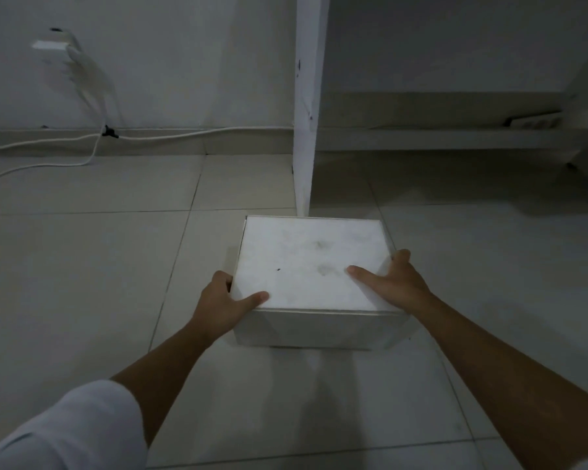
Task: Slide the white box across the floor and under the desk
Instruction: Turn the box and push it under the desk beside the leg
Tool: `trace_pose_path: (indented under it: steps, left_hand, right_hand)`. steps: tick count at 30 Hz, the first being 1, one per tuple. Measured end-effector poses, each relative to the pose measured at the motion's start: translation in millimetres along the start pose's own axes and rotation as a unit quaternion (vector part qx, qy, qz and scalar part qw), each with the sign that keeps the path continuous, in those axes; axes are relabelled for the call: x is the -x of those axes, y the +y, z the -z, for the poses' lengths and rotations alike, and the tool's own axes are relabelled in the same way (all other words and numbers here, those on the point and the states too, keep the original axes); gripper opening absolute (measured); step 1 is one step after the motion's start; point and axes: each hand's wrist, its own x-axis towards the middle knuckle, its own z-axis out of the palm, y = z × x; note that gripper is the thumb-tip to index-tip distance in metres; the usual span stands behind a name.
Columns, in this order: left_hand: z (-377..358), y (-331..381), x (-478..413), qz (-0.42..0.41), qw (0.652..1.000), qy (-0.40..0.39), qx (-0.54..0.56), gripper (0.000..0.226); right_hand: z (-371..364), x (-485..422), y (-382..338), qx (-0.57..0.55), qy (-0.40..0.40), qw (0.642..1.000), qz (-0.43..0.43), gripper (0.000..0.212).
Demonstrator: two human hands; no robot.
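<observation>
A white square box (306, 262) rests on the tiled floor in the middle of the view. My left hand (224, 303) grips its near left corner, thumb on the lid and fingers down the side. On the near right corner sits my right hand (394, 283), thumb on top, fingers wrapped around the right edge. The white side panel of the desk (308, 106) stands upright just beyond the box's far edge, slightly left of its middle. The dim space under the desk (455, 178) opens to the right of that panel.
White cables (170, 134) run along the skirting at the back left, down from a wall socket (50, 45). A power strip (533, 120) lies against the wall under the desk. Pale floor tiles (82, 266) spread left and right of the box.
</observation>
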Motion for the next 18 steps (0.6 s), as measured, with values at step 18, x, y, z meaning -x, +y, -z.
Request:
trace_pose_path:
  steps: [18]
  left_hand:
    - [-130.3,54.5,-14.4,-0.018,0.999,-0.028,0.004,0.058]
  right_hand:
    - [64.2,-50.9,94.6,-0.040,0.062,0.995,-0.070,0.109]
